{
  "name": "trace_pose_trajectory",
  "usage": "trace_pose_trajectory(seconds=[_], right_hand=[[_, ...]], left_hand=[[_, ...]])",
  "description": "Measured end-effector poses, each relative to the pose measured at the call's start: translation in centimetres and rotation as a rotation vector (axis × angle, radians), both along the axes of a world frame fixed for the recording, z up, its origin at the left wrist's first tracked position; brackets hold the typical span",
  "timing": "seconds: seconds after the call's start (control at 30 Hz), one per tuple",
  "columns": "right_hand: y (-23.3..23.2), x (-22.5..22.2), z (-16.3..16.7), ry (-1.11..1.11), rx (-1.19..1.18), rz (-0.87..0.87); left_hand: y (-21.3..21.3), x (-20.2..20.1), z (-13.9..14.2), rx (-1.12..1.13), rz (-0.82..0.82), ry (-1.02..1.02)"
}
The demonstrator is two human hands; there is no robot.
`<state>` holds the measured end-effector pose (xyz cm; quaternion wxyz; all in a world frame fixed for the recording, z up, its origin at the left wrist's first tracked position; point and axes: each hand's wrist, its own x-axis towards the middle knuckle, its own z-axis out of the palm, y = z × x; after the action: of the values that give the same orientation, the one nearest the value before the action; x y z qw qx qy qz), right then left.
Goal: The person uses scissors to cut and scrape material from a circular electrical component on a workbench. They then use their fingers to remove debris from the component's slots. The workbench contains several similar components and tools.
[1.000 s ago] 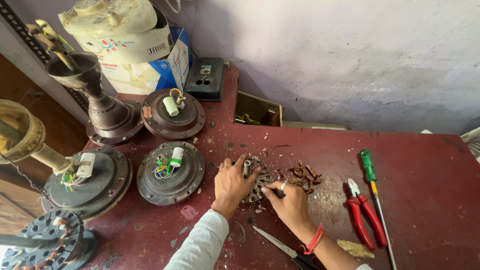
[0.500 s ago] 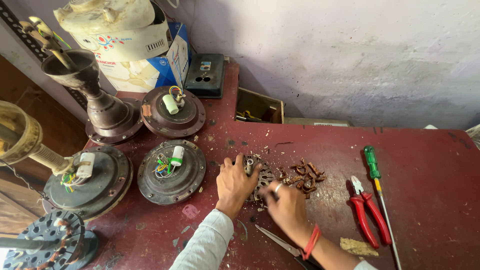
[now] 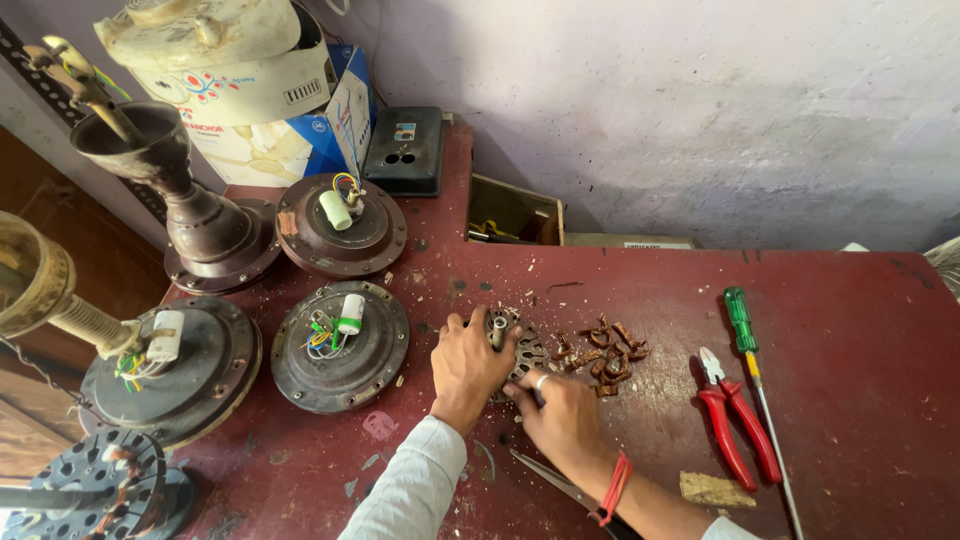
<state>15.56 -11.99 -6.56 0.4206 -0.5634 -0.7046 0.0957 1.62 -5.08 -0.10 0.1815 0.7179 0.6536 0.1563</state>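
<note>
On the red table (image 3: 620,290), near its middle, both of your hands are bent over a small round metal core (image 3: 522,350) with slots around its rim. Your left hand (image 3: 468,362) lies over the left side of that core, fingers curled down onto it and the thumb pointing toward the far wall. Your right hand (image 3: 560,412) sits just near of the core, a ring on one finger, with the fingertips pinched together at the core's near edge; what they pinch is too small to make out. A red thread band (image 3: 612,488) circles your right wrist. Just right of the core lies a heap of brown wire scraps (image 3: 605,350), some touching the core. Farther right, well apart from your hands, are red-handled pliers (image 3: 738,420) and a green-handled screwdriver (image 3: 752,365) lying side by side, with a bit of yellow sponge (image 3: 715,489) near them. A pair of scissors (image 3: 560,485) peeks out from under your right forearm. To the left stand several round fan motor housings (image 3: 340,345) with coloured wires and white capacitors on top, one with a tall brown cone (image 3: 195,215) on it. At the far left corner sit a black switch box (image 3: 405,150) and a cardboard box (image 3: 290,120).
</note>
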Motion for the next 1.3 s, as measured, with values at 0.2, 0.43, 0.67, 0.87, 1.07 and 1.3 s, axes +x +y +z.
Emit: trace_pose_trajectory(seconds=[0.2,0.43,0.67,0.87,1.07,1.3], right_hand=[[0.0,0.6,-0.3,0.055,-0.118,-0.094],[-0.5,0.6,1.0,0.045,-0.149,-0.153],[-0.2,0.8,1.2,-0.009,-0.198,-0.199],[0.3,1.2,0.5,-0.001,-0.105,-0.035],[0.0,0.9,0.7,-0.029,-0.129,-0.063],[-0.1,1.0,1.1,0.048,-0.150,-0.075]], left_hand=[[0.2,0.0,0.1,0.016,-0.029,0.048],[0.2,0.1,0.2,0.028,-0.022,0.039],[0.1,0.0,-0.2,0.092,0.008,-0.008],[0.4,0.1,-0.2,0.059,0.004,-0.029],[0.2,0.2,-0.2,0.063,-0.003,-0.010],[0.2,0.0,0.0,0.071,-0.009,0.003]])
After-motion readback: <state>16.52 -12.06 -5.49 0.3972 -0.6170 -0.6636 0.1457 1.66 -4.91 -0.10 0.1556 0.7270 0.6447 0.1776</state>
